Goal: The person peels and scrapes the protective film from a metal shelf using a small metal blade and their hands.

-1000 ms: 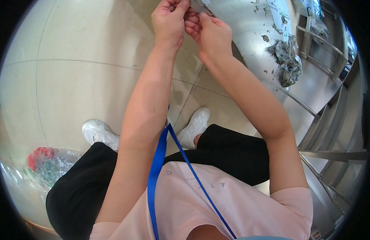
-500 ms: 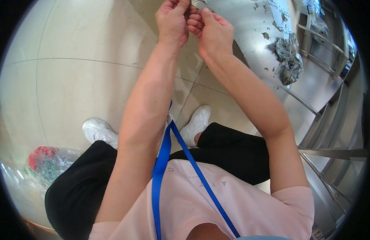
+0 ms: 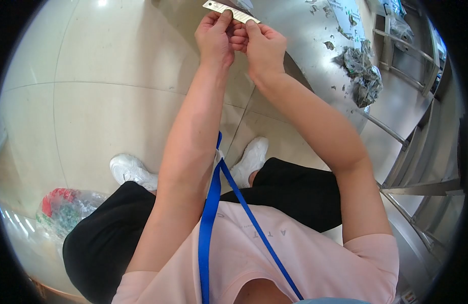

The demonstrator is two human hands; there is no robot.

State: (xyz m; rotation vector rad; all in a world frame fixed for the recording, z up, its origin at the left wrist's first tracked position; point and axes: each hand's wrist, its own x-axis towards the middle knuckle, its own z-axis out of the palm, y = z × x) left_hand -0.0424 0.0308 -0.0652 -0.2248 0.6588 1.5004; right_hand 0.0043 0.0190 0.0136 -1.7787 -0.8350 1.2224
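A thin, pale segmented strip with a round hole at its left end, which looks like a snap-off knife blade [image 3: 238, 14], lies slantwise at the top of the view. My left hand [image 3: 213, 40] pinches it near the middle, thumb on top and fingers curled beneath. At its right end, my right hand [image 3: 267, 48] grips it the same way, thumb pressed on the tip. The fingers of both hands nearly meet under the blade. Just behind it shows a bit of clear plastic [image 3: 244, 5].
To the right is a curved shiny metal surface [image 3: 305, 55] with torn scraps and a crumpled grey film wad [image 3: 363, 76]. Metal rails and racks [image 3: 416, 190] line the far right. A clear plastic bag [image 3: 67, 210] with red and green contents lies on the floor, lower left.
Both hands have come slightly down in the view, bringing the blade's full length into sight. The grip of each hand looks much the same.
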